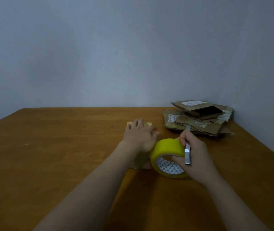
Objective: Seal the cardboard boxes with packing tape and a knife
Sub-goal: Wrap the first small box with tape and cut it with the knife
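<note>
Gripping a yellow roll of packing tape [167, 157] and a slim metal utility knife [187, 152] together in the right hand [194, 157], thumb hooked into the roll's patterned core, knife pinched along the fingers with its tip pointing away toward the wall. Pressing down with the left hand [141, 135], fingers spread wide and flat, palm holding nothing, resting on top of a small cardboard box [140, 161] lying on the wooden table [58, 147] just left of the roll. Touching or nearly touching the box's right edge with the roll; whether a strip is already stuck down cannot be told, since the hand is covering most of the top. Probably laying or smoothing tape across the box's seam, with the cut not yet made. Needing next, most likely, to keep the box pinned, draw the tape taut past the far or near edge, then shift the knife within the same hand to slice the strip free without nicking the pressing fingers. Waiting beyond, well apart at the table's far right corner against the grey wall, a stack of flattened cardboard boxes [197, 117].
</note>
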